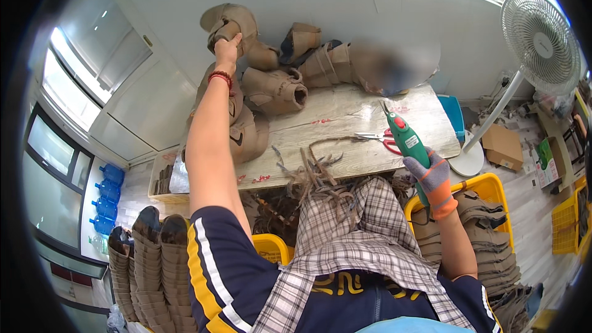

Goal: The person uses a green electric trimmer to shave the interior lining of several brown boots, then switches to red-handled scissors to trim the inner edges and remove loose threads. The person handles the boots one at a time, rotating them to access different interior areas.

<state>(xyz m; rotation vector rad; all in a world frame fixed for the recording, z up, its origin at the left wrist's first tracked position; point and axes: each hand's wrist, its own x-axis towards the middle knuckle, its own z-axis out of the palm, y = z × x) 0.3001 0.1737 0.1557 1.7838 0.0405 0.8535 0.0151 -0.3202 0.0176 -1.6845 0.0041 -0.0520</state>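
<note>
At the surface's [333, 135] far left, left hand [226, 50] grips a shoe piece [230, 23], likely light, soft, best held mid-body; right hand [431, 179] clasps a green tool [408, 142].

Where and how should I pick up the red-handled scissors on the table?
Probably best by the red handles, from the right, near side: the scissors lie flat with blades pointing left, and the green tool partly covers the handles in this view.

Behind the scissors [378, 136], bare table [345, 111] left passage; farther back shoes [274, 91] blocked it, front-left strips [318, 172] cluttered.
</note>
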